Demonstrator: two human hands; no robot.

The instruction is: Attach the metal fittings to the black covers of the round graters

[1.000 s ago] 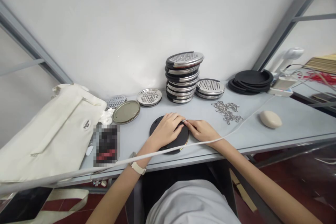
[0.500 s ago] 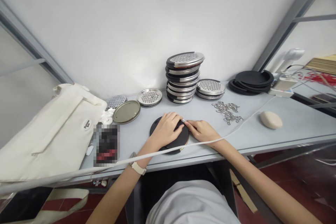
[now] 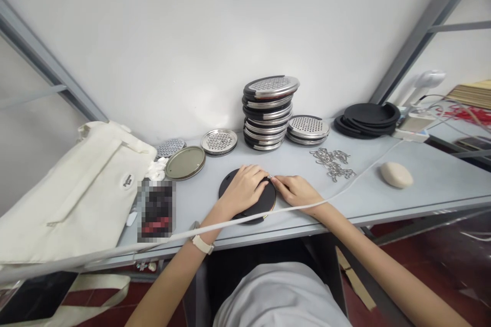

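Note:
A black round disc with a coloured layer along its right rim lies flat on the table near the front edge. My left hand lies over it, fingers curled toward the far right rim and thumb bent in, pressing on the disc. At that same rim, my right hand pinches a small shiny metal clip, mostly hidden by fingertips. Whether the clip is fixed to the disc I cannot tell. A loose pile of similar-looking metal clips sits to the right, beyond my right hand.
Behind the disc stands a tall stack of round graters, beside a shorter grater stack. Black round covers lie farther right, olive lids left. A white cable crosses above my forearms. A cream bag fills the left.
The fingertips have shifted very slightly at the rim, and less of the metal clip shows now. Both hands otherwise keep their places.

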